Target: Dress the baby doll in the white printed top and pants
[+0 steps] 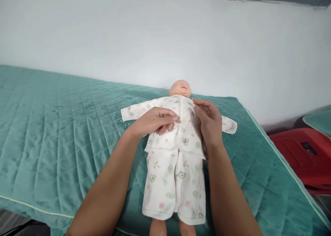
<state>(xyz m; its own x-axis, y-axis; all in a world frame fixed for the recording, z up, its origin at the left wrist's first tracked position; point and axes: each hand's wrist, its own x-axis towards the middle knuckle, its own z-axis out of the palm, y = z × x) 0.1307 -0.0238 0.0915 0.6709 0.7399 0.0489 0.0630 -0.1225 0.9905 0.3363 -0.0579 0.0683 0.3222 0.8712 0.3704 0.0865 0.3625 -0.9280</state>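
Observation:
A baby doll (180, 88) lies on its back, head toward the wall, in a white long-sleeved shirt (190, 139) printed with small animals. Matching white trousers (170, 184) cover its legs down to the bare shins. My left hand (157, 120) rests over the shirt front, thumb and forefinger pinched on the cloth near the middle seam. On the other side of the chest, my right hand (210, 120) is curled beside the shirt, fingers bent toward the thumb. A thin pale line shows between them, too fine to name. The doll's sleeves stretch out to both sides.
A green quilted cover (64, 136) with pale piping lies under the doll. Behind it rises a white wall (129, 39). A red plastic seat or case (300, 156) stands beyond the right edge, near another green padded surface (320, 120).

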